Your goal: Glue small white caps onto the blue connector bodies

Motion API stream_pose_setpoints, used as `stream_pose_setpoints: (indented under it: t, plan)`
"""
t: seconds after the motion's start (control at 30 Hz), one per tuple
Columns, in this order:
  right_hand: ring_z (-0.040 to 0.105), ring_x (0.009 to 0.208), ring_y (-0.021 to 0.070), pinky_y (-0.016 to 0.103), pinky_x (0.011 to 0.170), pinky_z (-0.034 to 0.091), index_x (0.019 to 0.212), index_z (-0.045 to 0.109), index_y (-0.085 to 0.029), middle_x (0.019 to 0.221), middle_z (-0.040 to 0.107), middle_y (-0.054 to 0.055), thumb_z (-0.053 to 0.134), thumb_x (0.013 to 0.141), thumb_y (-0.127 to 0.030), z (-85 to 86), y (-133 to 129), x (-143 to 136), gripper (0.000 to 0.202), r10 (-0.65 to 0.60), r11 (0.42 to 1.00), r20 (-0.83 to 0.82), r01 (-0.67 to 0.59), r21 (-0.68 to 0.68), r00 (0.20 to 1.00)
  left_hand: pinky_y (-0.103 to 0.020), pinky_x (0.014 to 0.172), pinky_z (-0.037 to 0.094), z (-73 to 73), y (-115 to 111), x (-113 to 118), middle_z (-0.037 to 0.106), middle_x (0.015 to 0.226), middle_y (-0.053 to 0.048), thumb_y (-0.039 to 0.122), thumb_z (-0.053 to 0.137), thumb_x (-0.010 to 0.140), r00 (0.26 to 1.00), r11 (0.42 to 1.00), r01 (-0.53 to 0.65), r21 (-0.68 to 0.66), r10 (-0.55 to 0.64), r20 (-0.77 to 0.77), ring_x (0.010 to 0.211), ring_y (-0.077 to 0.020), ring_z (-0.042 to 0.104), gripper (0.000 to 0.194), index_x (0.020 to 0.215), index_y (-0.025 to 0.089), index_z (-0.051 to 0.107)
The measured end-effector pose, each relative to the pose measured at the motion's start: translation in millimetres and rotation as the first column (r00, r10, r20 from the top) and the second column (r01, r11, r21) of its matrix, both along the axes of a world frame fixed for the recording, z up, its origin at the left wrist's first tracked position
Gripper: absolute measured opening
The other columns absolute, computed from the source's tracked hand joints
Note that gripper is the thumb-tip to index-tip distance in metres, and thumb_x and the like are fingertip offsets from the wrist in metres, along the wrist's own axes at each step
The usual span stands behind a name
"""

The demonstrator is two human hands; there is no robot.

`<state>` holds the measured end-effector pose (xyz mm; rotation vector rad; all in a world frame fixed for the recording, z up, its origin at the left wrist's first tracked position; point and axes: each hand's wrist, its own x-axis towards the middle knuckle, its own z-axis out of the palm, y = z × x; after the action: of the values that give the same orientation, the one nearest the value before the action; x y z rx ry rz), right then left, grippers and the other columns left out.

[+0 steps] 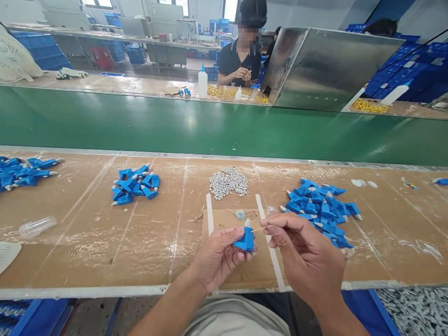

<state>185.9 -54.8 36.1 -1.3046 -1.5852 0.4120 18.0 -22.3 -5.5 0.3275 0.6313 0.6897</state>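
Observation:
My left hand point(219, 259) pinches a small blue plastic part point(246, 241) with a pale tip pointing up. Between the thumb and fingertips of my right hand point(310, 254) is a thin yellowish stick point(258, 229). Its far end meets the upper right side of the blue part; whether it goes in or only touches cannot be made out. Just beyond the hands, a small round dish point(240, 214) with light blue contents sits on a cardboard sheet point(224, 219), another thin stick leaning at it. Behind that lies a heap of small grey pieces point(228, 182).
Blue parts lie piled at the right point(320, 207), with a smaller pile point(136, 185) left of centre and more at the far left. A clear plastic tube point(38, 227) rests at left. Beyond the green belt point(157, 123), a person point(241, 56) handles small gold pieces.

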Motion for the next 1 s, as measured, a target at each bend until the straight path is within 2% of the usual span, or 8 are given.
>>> stream_pose_setpoints:
  t: [0.27,0.43,0.57,0.73,0.9,1.0]
  plan:
    - [0.068,0.071,0.0126,0.026,0.068,0.056,0.102,0.068,-0.027,0.096,0.073,-0.001,0.061,0.096,-0.018,-9.2,-0.2,0.1,0.012,-0.03,0.999,0.001,0.03,-0.034,1.0,-0.009,0.053,0.053,-2.0,1.1,-1.3,0.068,0.076,-0.008,0.026,0.064,0.092,1.0,1.0,0.016,0.007,-0.016,0.017,0.057,-0.0071,0.066,0.021,0.086,0.006,0.068]
    - [0.068,0.086,0.015,0.027,0.074,0.056,0.103,0.066,-0.025,0.098,0.072,0.001,0.061,0.094,-0.011,-14.9,0.7,0.8,0.017,0.067,0.998,0.005,-0.067,0.021,0.998,-0.009,0.052,0.052,-1.9,2.2,-0.7,0.068,0.075,-0.008,0.025,0.065,0.091,1.0,1.0,-0.002,0.005,0.002,0.023,0.057,-0.0074,0.066,0.02,0.084,0.006,0.067]
    - [0.066,0.083,0.0154,0.028,0.075,0.055,0.104,0.065,-0.024,0.095,0.071,0.002,0.061,0.092,-0.006,-16.1,1.9,3.3,0.022,0.075,0.993,0.05,-0.079,0.089,0.996,-0.009,0.052,0.052,-3.5,1.7,0.5,0.068,0.076,-0.007,0.027,0.069,0.088,0.999,1.0,0.015,0.016,-0.016,0.03,0.057,-0.0073,0.066,0.021,0.083,0.007,0.067]
    - [0.066,0.084,0.0183,0.032,0.076,0.054,0.101,0.064,-0.025,0.088,0.069,0.002,0.06,0.093,-0.008,-17.2,0.5,4.4,0.019,0.099,0.994,0.044,-0.101,0.037,0.994,-0.009,0.052,0.051,-5.3,0.9,2.1,0.067,0.074,-0.006,0.027,0.07,0.088,1.0,1.0,0.014,0.016,-0.014,0.022,0.056,-0.0067,0.065,0.021,0.082,0.007,0.068]
    - [0.066,0.077,0.0186,0.032,0.068,0.057,0.101,0.067,-0.025,0.093,0.07,0.005,0.063,0.093,-0.015,-18.9,-0.3,6.1,0.013,0.026,0.999,-0.077,-0.028,-0.02,0.997,-0.009,0.051,0.051,-5.4,1.2,0.4,0.069,0.073,-0.007,0.025,0.07,0.087,0.999,1.0,-0.004,0.001,0.004,0.04,0.056,-0.0076,0.066,0.02,0.08,0.007,0.068]
    - [0.064,0.086,0.0206,0.027,0.056,0.054,0.096,0.068,-0.023,0.102,0.065,0.008,0.065,0.092,-0.019,-19.7,1.0,12.2,0.006,-0.016,0.999,-0.22,0.008,-0.038,0.975,-0.009,0.051,0.052,-6.9,2.2,-3.4,0.07,0.073,-0.007,0.023,0.07,0.087,0.998,0.999,-0.027,-0.036,0.029,0.05,0.057,-0.0085,0.067,0.017,0.081,0.006,0.069]
